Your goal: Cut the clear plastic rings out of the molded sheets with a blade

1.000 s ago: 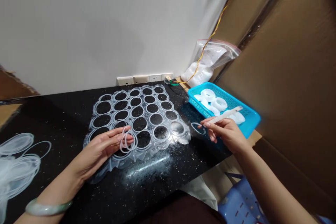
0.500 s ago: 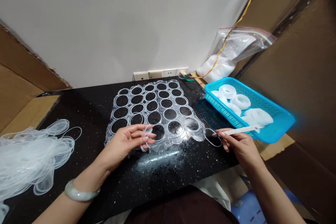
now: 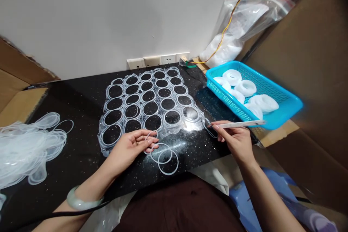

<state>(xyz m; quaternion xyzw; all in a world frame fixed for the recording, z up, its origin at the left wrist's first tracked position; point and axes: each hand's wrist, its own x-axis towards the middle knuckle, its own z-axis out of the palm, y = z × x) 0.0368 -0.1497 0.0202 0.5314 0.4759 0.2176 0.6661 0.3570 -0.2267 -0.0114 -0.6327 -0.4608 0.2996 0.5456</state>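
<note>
My left hand (image 3: 137, 143) is closed around a thin translucent ring (image 3: 147, 137) in front of the sheet. Two more overlapping rings (image 3: 178, 163) show just right of its fingertips; whether they lie on the table or hang is unclear. My right hand (image 3: 236, 139) pinches a slim white-handled tool (image 3: 236, 124), its kind not clear, pointing left. By the tool's tip are thin ring loops (image 3: 211, 134). Between and beyond my hands lies a clear moulded sheet (image 3: 101, 130) with rows of round openings.
A loose heap of translucent rings (image 3: 24, 152) lies at the left. To the right stands a blue basket (image 3: 288, 110) with several white ring bundles (image 3: 245, 88). A clear bag (image 3: 224, 47), wall sockets (image 3: 168, 59) and a yellow cable (image 3: 227, 30) are behind. Cardboard panels flank the black table (image 3: 73, 94).
Overlapping rings now show right of my left fingertips, where a bunch was in the fingers before. My right hand and tool are nearer the sheet's right corner. The view has shifted.
</note>
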